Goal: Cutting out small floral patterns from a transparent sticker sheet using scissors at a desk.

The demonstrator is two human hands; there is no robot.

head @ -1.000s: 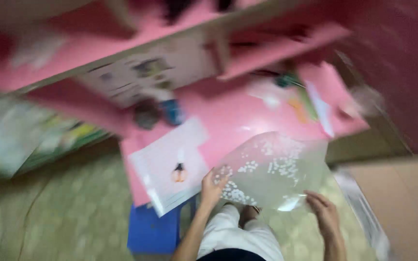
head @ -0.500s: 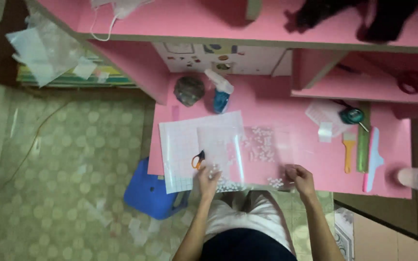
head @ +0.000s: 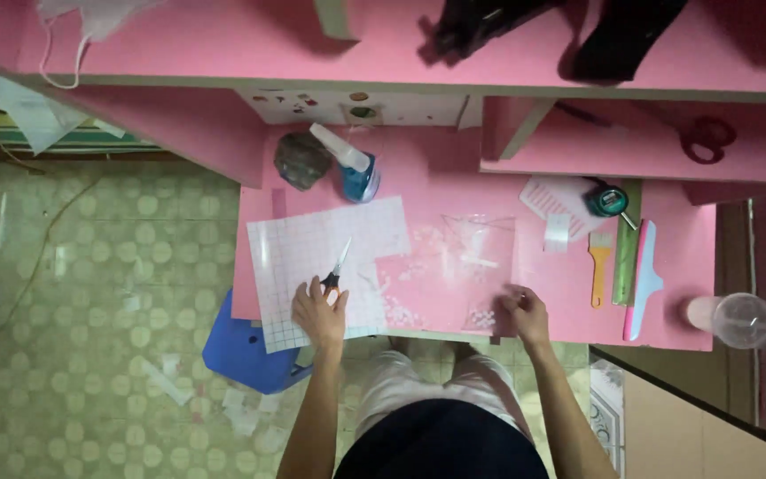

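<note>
Scissors (head: 337, 269) on gridded sheet (head: 312, 253), clear film (head: 454, 275) right, spray bottle (head: 352, 168) behind

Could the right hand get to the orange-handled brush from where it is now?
Probably yes. The right hand rests on the edge of the clear sheet, and the orange-handled brush lies just to its right on bare pink desk, with nothing between them.

My left hand (head: 319, 312) is curled shut at the desk's (head: 454, 168) near edge; my right hand (head: 525, 315) pinches at that same edge; both forearms reach forward.
</note>
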